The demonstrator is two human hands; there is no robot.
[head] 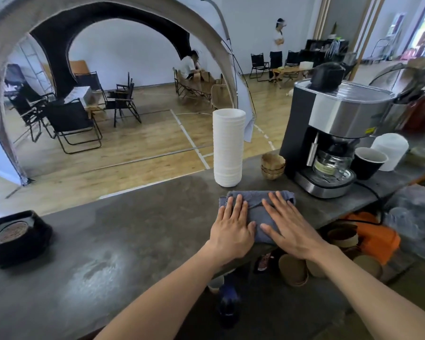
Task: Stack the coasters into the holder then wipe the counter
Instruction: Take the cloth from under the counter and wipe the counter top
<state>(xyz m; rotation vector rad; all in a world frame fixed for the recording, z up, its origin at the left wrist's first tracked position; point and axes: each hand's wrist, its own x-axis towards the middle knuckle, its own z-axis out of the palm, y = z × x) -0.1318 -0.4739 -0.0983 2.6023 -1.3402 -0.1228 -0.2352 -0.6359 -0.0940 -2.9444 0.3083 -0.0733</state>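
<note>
Far left on the counter (pixel 132 241) sits the black holder (pixel 17 239), with the coasters (pixel 12 232) already stacked inside it, brown patterned top one showing. It's well apart from your hands. Middle of the counter is bare, with a pale streaky patch on the dark surface.

Your left hand (pixel 232 229) lies flat on the left half of the folded grey cloth (pixel 258 204), palm down, fingers close together, not pinching anything. Your right hand (pixel 288 225) lies flat on the right half, fingers spread a bit wider, thumb pointing toward the left hand. The two thumbs are near each other, cannot tell if they touch. The cloth sits near the counter's near edge.

Just behind the cloth stands a tall stack of white bowls (pixel 228 148), upright. Right of that, a small stack of brown paper filters (pixel 272 165), then the coffee machine (pixel 329 136) with a glass carafe under it. Beside it stand a black paper cup (pixel 367 163) and a white tub (pixel 390 150). Below the counter's edge at right, brown paper cups (pixel 293 269) lie on a lower shelf, blurred.
</note>
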